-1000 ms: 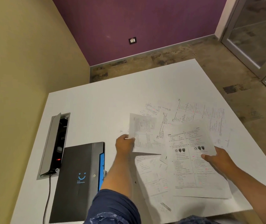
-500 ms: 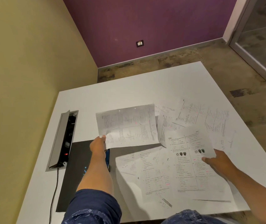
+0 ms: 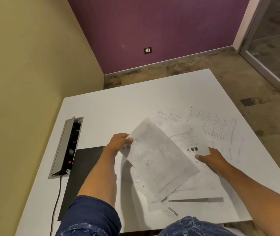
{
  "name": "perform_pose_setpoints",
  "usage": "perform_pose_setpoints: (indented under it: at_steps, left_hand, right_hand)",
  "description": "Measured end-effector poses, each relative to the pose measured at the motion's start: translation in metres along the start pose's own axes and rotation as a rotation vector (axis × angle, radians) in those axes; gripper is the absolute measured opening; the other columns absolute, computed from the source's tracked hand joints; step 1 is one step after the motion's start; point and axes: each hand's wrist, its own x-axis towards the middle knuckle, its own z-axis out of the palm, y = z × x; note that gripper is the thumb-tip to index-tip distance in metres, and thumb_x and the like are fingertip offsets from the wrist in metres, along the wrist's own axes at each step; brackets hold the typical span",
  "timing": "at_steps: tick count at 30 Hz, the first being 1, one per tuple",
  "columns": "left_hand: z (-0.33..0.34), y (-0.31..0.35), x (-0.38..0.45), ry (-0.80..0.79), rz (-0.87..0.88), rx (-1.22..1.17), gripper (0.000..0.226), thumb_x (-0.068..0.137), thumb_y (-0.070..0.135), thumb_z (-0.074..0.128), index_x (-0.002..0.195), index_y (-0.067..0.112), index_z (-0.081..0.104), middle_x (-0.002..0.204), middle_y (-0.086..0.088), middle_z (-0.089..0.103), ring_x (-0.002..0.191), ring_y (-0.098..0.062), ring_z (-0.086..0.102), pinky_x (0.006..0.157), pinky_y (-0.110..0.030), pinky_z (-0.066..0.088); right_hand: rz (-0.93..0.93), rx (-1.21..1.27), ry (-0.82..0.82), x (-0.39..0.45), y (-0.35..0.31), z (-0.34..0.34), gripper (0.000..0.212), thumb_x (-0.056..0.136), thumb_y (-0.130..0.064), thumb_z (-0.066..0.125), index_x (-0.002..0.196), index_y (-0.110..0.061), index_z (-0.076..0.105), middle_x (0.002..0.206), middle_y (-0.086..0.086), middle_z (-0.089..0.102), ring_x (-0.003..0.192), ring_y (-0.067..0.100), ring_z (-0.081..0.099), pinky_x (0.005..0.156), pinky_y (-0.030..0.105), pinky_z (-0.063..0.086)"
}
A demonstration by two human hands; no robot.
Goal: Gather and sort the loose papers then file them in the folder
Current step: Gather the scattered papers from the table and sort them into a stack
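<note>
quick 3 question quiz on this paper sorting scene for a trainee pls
1. True or false: the left hand holds a sheet lifted off the table.
2. Where does the black folder lie? A) left of the papers B) far right edge C) on the floor
3. Fill in: the right hand rests on the sheet with the ___ shield marks.

Key: 1 true; 2 A; 3 dark

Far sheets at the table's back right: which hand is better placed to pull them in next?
Right, probably. The right hand rests on the pile beside the far sheets, holding nothing I can see. The left hand is pinching a lifted sheet, farther away.
</note>
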Motion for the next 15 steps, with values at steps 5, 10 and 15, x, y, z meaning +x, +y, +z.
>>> perform_pose_setpoints:
  at_steps: [5, 10, 15]
  left_hand:
    - [0.046, 0.043, 0.001, -0.102, 0.14, 0.03, 0.014, 0.09, 0.016, 0.078, 0.097, 0.003, 0.077, 0.09, -0.008, 0.071, 0.078, -0.019, 0.063, 0.069, -0.027, 0.048]
    - [0.072, 0.06, -0.001, -0.096, 0.211, -0.011, 0.016, 0.084, 0.015, 0.084, 0.077, 0.006, 0.072, 0.071, -0.001, 0.066, 0.064, -0.012, 0.059, 0.061, -0.019, 0.046]
    - [0.075, 0.054, -0.005, -0.083, 0.164, -0.139, 0.021, 0.082, 0.011, 0.085, 0.073, 0.002, 0.069, 0.063, -0.007, 0.058, 0.055, -0.016, 0.055, 0.05, -0.021, 0.044]
  right_hand:
    - [-0.013, 0.087, -0.1, -0.002, -0.025, 0.017, 0.042, 0.094, -0.01, 0.073, 0.134, -0.021, 0.065, 0.128, 0.001, 0.073, 0.116, 0.019, 0.07, 0.103, 0.04, 0.053]
    - [0.027, 0.089, -0.166, -0.005, -0.033, 0.024, 0.045, 0.092, 0.0, 0.071, 0.136, -0.002, 0.063, 0.129, 0.017, 0.071, 0.12, 0.035, 0.067, 0.111, 0.053, 0.048]
    - [0.035, 0.15, -0.147, -0.006, -0.027, 0.025, 0.032, 0.098, 0.0, 0.063, 0.128, -0.006, 0.068, 0.132, 0.021, 0.069, 0.119, 0.037, 0.066, 0.11, 0.054, 0.048]
